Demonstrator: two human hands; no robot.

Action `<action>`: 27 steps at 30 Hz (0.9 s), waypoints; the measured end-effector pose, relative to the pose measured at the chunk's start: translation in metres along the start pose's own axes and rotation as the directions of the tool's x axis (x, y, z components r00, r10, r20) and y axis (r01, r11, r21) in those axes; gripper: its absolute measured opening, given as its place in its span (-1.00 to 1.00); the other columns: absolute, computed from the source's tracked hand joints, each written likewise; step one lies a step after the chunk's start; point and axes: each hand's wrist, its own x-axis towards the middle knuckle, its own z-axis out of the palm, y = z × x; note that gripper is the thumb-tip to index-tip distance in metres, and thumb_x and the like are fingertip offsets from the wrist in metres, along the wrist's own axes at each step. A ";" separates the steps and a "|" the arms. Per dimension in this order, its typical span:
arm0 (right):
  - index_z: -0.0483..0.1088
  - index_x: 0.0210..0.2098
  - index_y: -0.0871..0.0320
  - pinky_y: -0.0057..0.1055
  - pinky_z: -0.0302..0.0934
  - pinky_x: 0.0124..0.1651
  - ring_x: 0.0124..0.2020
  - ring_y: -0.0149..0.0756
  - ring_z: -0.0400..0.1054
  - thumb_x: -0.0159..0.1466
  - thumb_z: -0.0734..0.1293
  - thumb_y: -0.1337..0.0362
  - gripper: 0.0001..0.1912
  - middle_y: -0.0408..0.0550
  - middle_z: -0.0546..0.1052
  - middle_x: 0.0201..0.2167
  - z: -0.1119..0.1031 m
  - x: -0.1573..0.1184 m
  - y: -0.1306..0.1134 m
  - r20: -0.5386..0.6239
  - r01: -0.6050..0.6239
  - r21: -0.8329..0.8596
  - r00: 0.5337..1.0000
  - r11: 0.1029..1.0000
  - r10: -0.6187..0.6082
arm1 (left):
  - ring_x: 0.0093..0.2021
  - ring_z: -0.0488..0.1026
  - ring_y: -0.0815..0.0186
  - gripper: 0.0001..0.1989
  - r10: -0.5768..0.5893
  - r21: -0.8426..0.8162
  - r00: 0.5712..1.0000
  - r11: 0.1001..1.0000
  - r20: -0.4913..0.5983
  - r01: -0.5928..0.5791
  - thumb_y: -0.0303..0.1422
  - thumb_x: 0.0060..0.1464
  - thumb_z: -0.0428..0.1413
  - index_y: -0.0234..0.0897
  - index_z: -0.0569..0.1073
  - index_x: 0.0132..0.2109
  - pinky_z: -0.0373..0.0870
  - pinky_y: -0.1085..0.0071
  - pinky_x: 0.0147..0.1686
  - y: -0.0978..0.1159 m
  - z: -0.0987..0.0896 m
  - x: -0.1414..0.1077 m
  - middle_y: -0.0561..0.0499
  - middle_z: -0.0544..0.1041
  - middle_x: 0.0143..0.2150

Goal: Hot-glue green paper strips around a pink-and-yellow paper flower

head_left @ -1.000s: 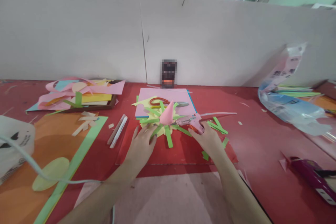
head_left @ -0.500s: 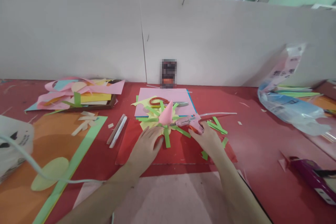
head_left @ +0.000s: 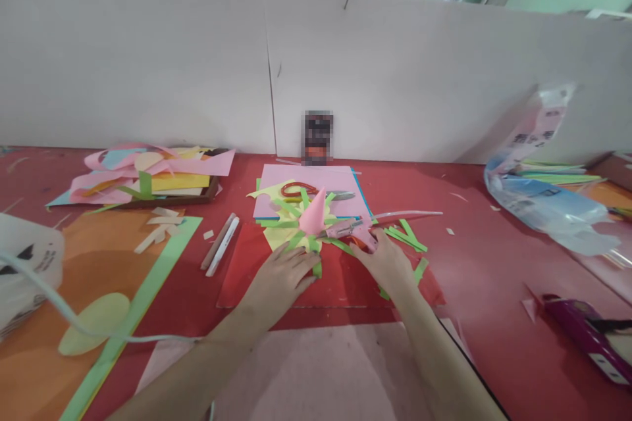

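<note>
A pink paper cone (head_left: 313,216) stands on a yellow paper shape with green strips (head_left: 317,270) radiating from it. My left hand (head_left: 280,278) lies over the front of that piece, its fingers stretched out onto the yellow paper and the front green strip, gripping nothing visible. In my right hand (head_left: 391,264) is a pink hot glue gun (head_left: 345,229), its nozzle pointing left at the base of the cone. A clear glue stick (head_left: 409,214) sticks out of the gun's back. Behind the cone are scissors (head_left: 297,188) with red handles, partly hidden by the strips.
Under the work lies a red board (head_left: 345,293); loose green strips (head_left: 407,237) are at its right. Two pens (head_left: 222,247) and a tray of paper scraps (head_left: 178,182) sit left. A plastic bag (head_left: 548,191) and a purple object (head_left: 587,335) are right. A white cord (head_left: 89,329) crosses the left.
My left hand has shifted slightly right and nearer, its fingers now reaching over the front green strip. The glue gun in my right hand has moved a little left toward the cone.
</note>
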 end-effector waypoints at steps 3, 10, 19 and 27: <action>0.21 -0.05 0.09 -0.37 0.11 -0.33 -0.19 -0.12 0.36 0.10 0.18 -0.02 -0.52 0.01 0.45 -0.18 0.001 0.000 0.000 -0.013 0.005 -0.010 1.000 1.000 -0.005 | 0.03 0.31 0.26 -0.75 -0.005 -0.018 1.000 1.000 0.000 0.005 -0.35 0.14 -0.03 -0.15 0.32 -0.01 0.19 0.24 0.06 0.001 0.000 0.001 0.05 0.45 -0.02; 0.20 -0.04 0.08 -0.37 0.12 -0.30 -0.18 -0.13 0.35 0.11 0.18 0.01 -0.53 0.01 0.44 -0.15 0.001 -0.001 -0.003 -0.025 0.024 0.006 0.999 1.000 -0.024 | 0.03 0.31 0.24 -0.75 -0.029 -0.040 1.000 0.999 0.007 0.029 -0.38 0.12 0.00 -0.15 0.34 -0.03 0.24 0.24 0.03 0.001 0.000 0.001 0.04 0.46 -0.04; 0.21 -0.07 0.06 -0.43 0.07 -0.40 -0.25 -0.17 0.38 0.12 0.19 -0.01 -0.56 -0.04 0.48 -0.24 0.006 -0.002 -0.003 -0.055 0.059 0.007 0.997 0.998 -0.058 | 0.03 0.31 0.25 -0.75 -0.011 -0.046 1.000 0.999 -0.013 0.011 -0.36 0.14 -0.03 -0.13 0.34 -0.02 0.25 0.25 0.01 0.000 0.001 0.000 0.03 0.45 -0.04; 0.21 -0.08 0.05 -0.45 0.05 -0.43 -0.26 -0.22 0.38 0.15 0.17 0.05 -0.62 -0.06 0.47 -0.23 0.003 -0.002 -0.004 -0.028 0.058 0.003 0.998 0.998 -0.058 | 0.02 0.30 0.24 -0.77 -0.020 -0.041 1.000 0.999 0.010 0.020 -0.36 0.14 -0.02 -0.15 0.35 -0.05 0.23 0.26 0.02 0.002 -0.001 0.000 0.06 0.47 -0.06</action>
